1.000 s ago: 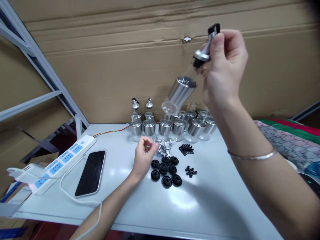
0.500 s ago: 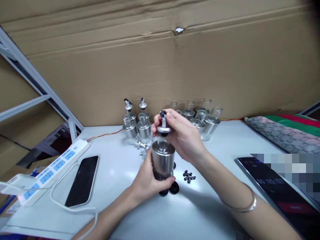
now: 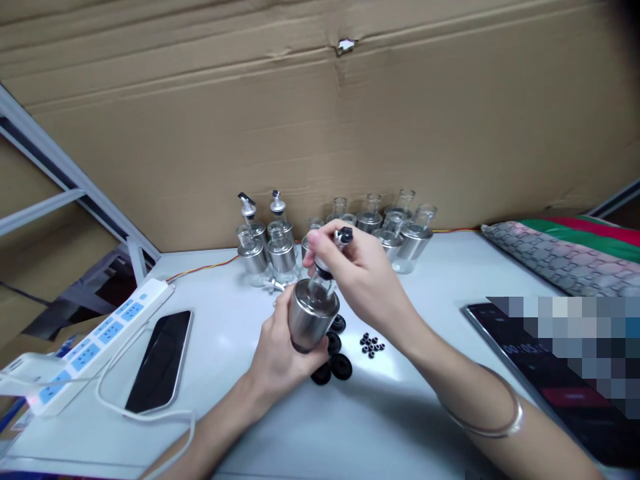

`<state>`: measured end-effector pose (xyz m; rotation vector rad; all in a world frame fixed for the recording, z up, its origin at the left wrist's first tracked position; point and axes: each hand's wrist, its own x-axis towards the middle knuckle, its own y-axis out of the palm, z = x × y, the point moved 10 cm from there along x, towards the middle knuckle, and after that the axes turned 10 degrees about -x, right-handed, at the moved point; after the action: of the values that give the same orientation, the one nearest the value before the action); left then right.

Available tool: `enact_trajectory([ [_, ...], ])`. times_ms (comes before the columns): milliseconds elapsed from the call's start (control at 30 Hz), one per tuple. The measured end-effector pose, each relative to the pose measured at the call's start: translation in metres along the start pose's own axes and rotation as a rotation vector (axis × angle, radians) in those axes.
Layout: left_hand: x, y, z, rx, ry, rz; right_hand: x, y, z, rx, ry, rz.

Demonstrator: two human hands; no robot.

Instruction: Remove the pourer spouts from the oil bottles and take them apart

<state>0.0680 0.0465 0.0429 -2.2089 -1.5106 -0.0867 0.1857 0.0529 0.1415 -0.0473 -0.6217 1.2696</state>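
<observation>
My left hand is wrapped around the steel-sleeved body of a glass oil bottle, held above the table with its neck leaning right. My right hand grips the metal pour spout at the bottle's mouth; the fingers hide most of it, but its black tip shows. Below the bottle lie several black round caps. Right of them is a cluster of small black pieces. Loose silver spouts lie behind my left hand, partly hidden.
At the back left, bottles stand, two with spouts; more open bottles stand at the back right. A power strip and phone lie left, another phone right. A cardboard wall closes the back.
The bottle has tipped from nearly upright to leaning right, and sits a little further left. My right hand has turned over the spout, covering more of it. The whole view has shifted slightly.
</observation>
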Motion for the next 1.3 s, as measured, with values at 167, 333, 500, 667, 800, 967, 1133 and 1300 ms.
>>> enact_trajectory([
  [167,0.002,0.004,0.001,-0.029,-0.041,0.061,0.006,0.001,-0.004,0.047,0.002,0.052],
  [333,-0.001,0.018,0.000,-0.223,-0.113,0.232,0.010,0.011,-0.006,0.251,0.026,0.219],
  [500,-0.003,0.027,0.000,-0.487,-0.201,0.388,0.013,0.024,-0.016,0.345,0.081,0.387],
  [667,-0.012,0.042,0.000,-0.787,-0.361,0.585,0.012,0.036,-0.030,0.610,0.239,0.426],
  [800,-0.015,0.043,-0.002,-0.877,-0.373,0.658,0.011,0.041,-0.023,0.755,0.214,0.454],
  [967,-0.024,0.044,-0.009,-1.023,-0.417,0.767,0.009,0.040,-0.007,0.893,0.067,0.468],
  [1133,-0.046,0.057,-0.021,-1.320,-0.572,0.942,0.001,0.041,0.002,0.901,0.051,0.451],
  [1300,-0.054,0.066,-0.018,-1.345,-0.625,0.937,0.000,0.037,-0.002,0.831,0.174,0.323],
])
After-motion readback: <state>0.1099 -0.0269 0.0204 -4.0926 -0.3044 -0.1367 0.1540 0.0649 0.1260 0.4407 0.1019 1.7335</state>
